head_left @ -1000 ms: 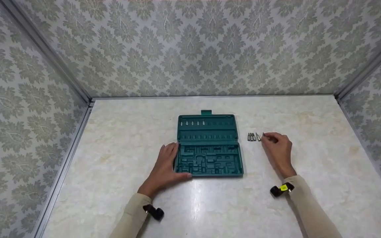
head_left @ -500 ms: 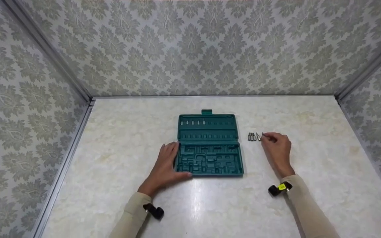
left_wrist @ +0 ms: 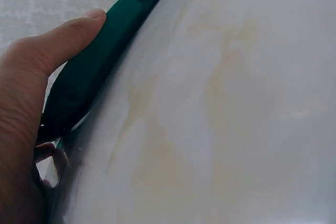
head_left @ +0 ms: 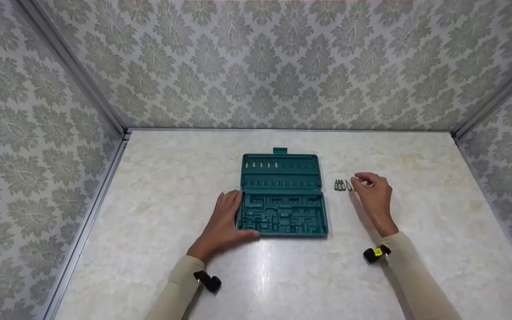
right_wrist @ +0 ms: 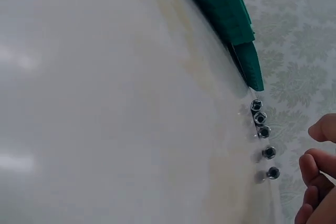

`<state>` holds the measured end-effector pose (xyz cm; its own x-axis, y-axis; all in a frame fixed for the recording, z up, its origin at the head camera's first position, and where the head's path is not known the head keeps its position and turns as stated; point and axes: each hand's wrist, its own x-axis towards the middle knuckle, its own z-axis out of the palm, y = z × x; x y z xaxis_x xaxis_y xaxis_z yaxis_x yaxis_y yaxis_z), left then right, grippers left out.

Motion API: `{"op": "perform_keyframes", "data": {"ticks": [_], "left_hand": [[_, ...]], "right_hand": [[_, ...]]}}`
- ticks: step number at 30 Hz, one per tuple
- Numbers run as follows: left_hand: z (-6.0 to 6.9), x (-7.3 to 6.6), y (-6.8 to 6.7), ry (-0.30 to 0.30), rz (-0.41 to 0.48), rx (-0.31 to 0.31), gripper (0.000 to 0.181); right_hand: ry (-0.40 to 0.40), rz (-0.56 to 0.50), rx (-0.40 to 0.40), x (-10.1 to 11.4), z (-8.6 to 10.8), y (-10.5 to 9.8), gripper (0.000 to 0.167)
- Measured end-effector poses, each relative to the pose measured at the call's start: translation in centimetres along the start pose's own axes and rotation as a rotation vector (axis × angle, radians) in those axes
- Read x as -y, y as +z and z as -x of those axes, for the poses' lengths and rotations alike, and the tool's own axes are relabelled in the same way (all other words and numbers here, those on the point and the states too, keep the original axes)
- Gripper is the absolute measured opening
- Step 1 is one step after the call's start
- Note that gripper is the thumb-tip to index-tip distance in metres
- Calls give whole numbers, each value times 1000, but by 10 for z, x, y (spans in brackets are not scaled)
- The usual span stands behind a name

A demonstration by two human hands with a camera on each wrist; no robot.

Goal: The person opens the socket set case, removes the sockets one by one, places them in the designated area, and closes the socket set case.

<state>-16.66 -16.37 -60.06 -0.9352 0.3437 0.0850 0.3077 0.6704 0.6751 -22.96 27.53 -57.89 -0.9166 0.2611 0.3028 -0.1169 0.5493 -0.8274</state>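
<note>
An unfolded green tool case lies on the table. My left hand holds its near left corner, fingers along the left side and thumb on the near edge. In the left wrist view the thumb lies along the green case edge. Several small metal bit sockets lie in a row to the right of the case. My right hand hovers just right of that row. The right wrist view shows its thumb and fingertips apart from the sockets, with nothing between them.
Several light-coloured bits stand in the left part of the case's far half. Moulded recesses fill the near half. A patterned wall rises behind the table.
The right hand has lifted slightly off the rightmost socket, its thumb and fingers coming away. The left hand stays on the case. The head view has shifted a little.
</note>
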Motion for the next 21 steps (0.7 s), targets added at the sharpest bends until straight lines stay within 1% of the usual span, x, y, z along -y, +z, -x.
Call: {"op": "perform_keyframes", "data": {"ticks": [3, 6, 13, 21], "left_hand": [[1, 0, -1, -11, 8, 3, 138], [2, 0, -1, -11, 11, 4, 138], [2, 1, -2, -18, 9, 6, 137], [0, -1, 0, -18, -17, 4, 136]], "right_hand": [[-70, -10, 44, 13, -5, 1, 25], [-112, -11, 86, 24, -12, 4, 22], [-158, 0, 204, 43, -26, 16, 20], [-218, 25, 348, 61, -31, 36, 20]]}}
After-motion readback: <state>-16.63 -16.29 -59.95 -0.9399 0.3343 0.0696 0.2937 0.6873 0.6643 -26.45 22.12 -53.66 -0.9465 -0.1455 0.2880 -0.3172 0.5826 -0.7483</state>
